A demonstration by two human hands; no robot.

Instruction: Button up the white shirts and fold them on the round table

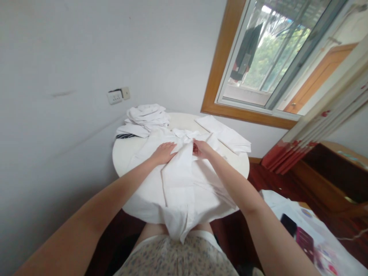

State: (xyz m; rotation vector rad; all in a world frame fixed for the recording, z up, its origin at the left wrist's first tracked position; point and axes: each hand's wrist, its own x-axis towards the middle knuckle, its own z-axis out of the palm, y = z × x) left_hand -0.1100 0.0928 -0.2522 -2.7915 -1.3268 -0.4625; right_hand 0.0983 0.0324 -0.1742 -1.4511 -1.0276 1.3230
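A white shirt (pixel 178 180) lies spread over the round white table (pixel 122 153), its lower part hanging off the near edge toward my lap. My left hand (pixel 164 151) rests flat on the shirt, fingers stretched out together. My right hand (pixel 201 148) is closed in a pinch on a fold of the shirt near its collar. The two hands are close together at the middle of the table.
A pile of white garments (pixel 146 119) with a striped piece sits at the table's far left. A folded white cloth (pixel 224 134) lies at the far right. A wall and window stand behind. A dark phone (pixel 289 224) lies on a surface at my right.
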